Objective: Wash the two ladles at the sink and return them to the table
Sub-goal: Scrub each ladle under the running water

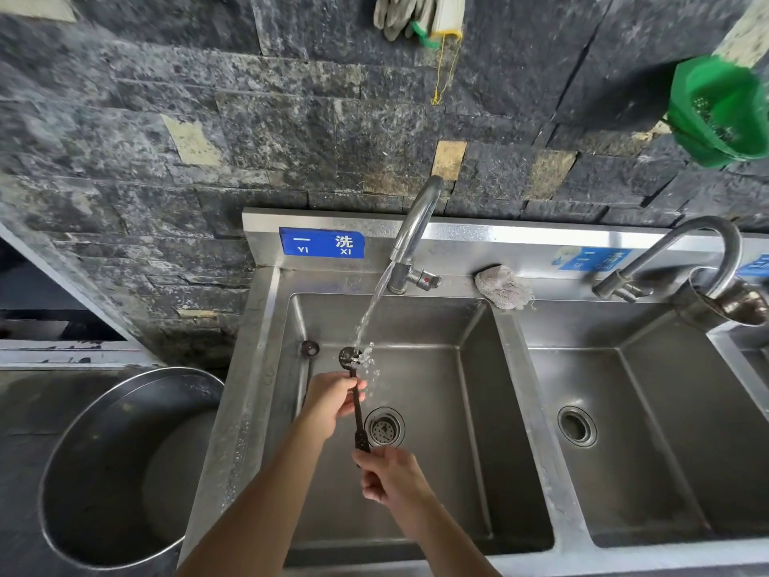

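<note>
- The small dark long-handled ladle (pixel 358 426) is over the left basin of the stainless steel sink (pixel 478 368). Its bowl is under the stream of water (pixel 370 310) from the curved chrome tap (pixel 412 231).
- The left hand (pixel 333 403) pinches the upper handle with curled fingers, and the right hand (pixel 389 476) has its fingers closed round the handle end. The handle is probably wet, so it could slip and fall into the basin.
- The water hits the bowl and splashes out to the side. If the bowl is turned more upward, the spray could go over the rim and wet the person or the floor.
- The round drain strainer (pixel 385 426) is just under the handle. I think a dropped ladle would land on it and pick up dirt again.
- I see only one ladle; maybe the second is hidden behind it, I cannot tell. It could be forgotten, and then the task stays half done.
- The table is not in view, so a dripping ladle may leave water on the way.
</note>
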{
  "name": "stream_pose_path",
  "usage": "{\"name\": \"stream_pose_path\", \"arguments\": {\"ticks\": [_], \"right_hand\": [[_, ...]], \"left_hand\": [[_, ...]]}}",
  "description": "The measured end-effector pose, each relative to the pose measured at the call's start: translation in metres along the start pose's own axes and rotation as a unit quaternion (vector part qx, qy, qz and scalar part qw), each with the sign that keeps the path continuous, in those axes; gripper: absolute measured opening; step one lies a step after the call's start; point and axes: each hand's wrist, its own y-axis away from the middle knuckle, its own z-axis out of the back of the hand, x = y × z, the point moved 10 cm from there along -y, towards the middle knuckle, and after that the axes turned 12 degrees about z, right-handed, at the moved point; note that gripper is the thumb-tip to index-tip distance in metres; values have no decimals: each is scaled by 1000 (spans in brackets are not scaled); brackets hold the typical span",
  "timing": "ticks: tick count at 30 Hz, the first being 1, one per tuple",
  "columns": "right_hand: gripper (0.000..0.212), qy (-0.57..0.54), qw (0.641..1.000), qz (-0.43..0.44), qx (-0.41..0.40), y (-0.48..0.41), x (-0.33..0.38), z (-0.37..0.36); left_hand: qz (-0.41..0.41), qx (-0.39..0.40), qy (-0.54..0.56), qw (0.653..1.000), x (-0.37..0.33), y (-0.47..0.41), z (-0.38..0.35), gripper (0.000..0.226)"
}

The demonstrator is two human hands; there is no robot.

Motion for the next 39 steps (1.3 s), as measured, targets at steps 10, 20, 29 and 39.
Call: {"name": "stream_pose_path", "arguments": {"ticks": [10,20,29,39], "right_hand": [[5,-23,997,68,-37,-23,68,-12],[8,-45,986,148,-60,-80,161,-9],[29,-204,972,109,-35,-96,184,-28],[30,-290,957,-14,-21,-59,87,-25]], "left_hand": [[-66,30,-4,997,-90,2,-18,12],[-154,60,-23,986,-210,29,-45,12],[-183,61,1,981,-247,47,-44,11],[-92,71,9,993,-137,30,-45,12]]}}
